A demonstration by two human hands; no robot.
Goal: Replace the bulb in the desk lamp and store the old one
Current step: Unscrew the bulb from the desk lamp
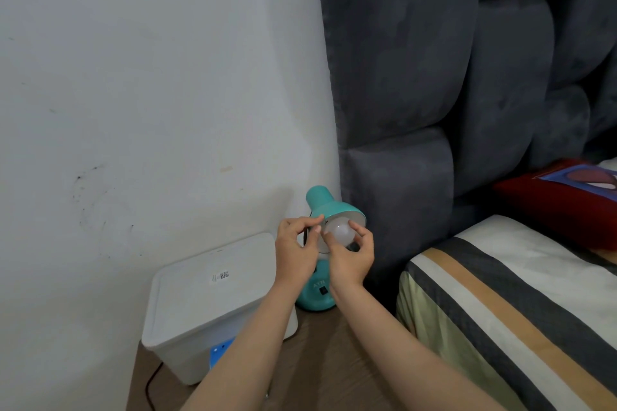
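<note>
Right hand (pixel 350 257) grips the bulb (pixel 339 233) inside the lamp shade (pixel 329 207); left hand (pixel 295 247) pinches the rim beside it. Early going, I'd say: storing remains.

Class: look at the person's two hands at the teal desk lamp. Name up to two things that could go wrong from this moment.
1. The right hand grips the white bulb with fingertips only; it could slip and drop onto the wooden table.
2. The left hand pinches just the lamp shade rim, so twisting might tip the lamp.
</note>
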